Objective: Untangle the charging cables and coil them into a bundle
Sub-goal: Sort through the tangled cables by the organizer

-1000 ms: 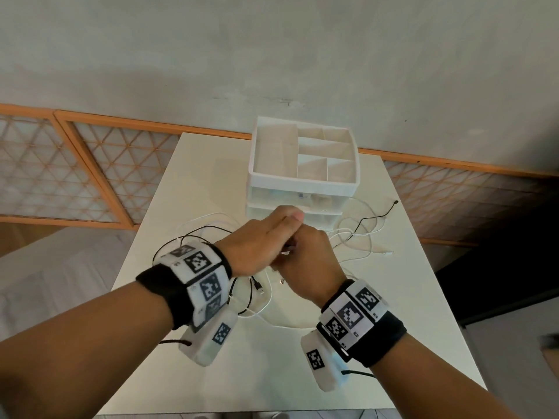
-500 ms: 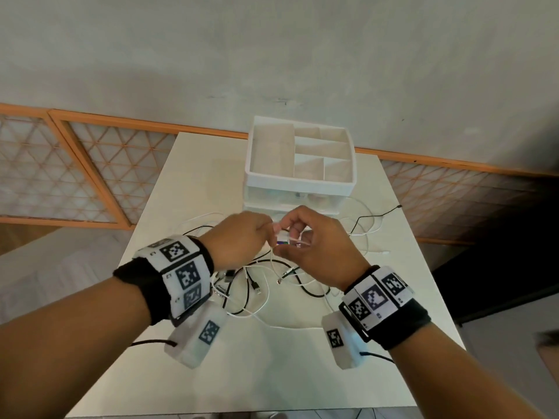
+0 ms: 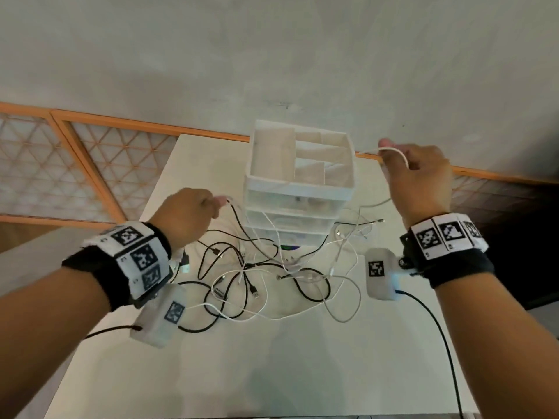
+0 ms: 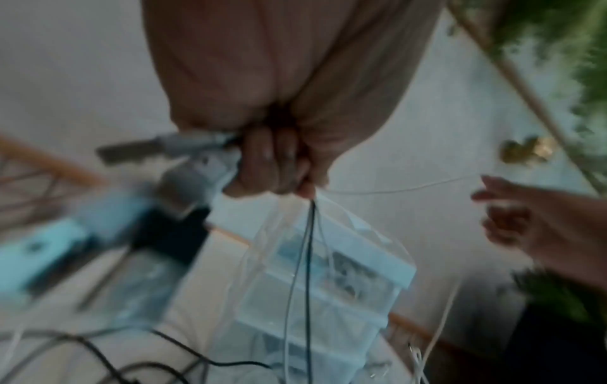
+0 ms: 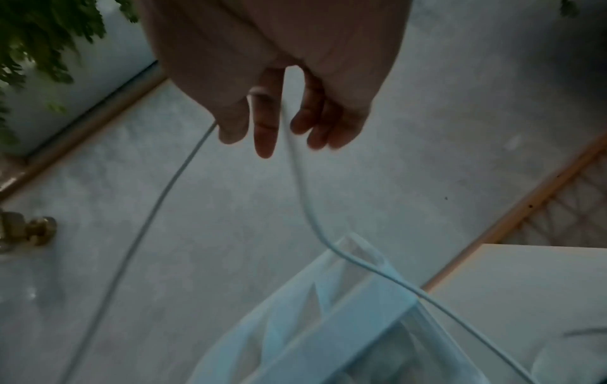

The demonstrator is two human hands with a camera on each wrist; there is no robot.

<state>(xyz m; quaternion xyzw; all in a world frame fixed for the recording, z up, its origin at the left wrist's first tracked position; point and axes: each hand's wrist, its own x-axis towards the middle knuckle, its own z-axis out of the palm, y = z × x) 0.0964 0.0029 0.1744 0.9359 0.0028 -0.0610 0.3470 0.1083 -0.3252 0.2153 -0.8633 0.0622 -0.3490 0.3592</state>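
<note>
A tangle of black and white charging cables (image 3: 272,276) lies on the white table (image 3: 272,373) in front of a drawer unit. My left hand (image 3: 219,202) is raised left of the unit, its curled fingers (image 4: 276,166) gripping a black and a white strand that hang down to the pile. My right hand (image 3: 390,149) is lifted high at the right and pinches a white cable (image 3: 399,155). That white cable (image 5: 308,197) runs between the right fingers (image 5: 262,124) and stretches across toward my left hand (image 4: 308,187).
A white drawer unit (image 3: 299,189) with an open compartment tray on top stands at the table's far middle, between my hands. Behind the table are a grey wall and an orange-framed lattice panel (image 3: 90,164). Sensor leads trail from both wrists.
My hands were together over the tangle; now they have pulled apart. The right hand rose up and to the right, drawing out a white cable, and the left hand moved left holding strands.
</note>
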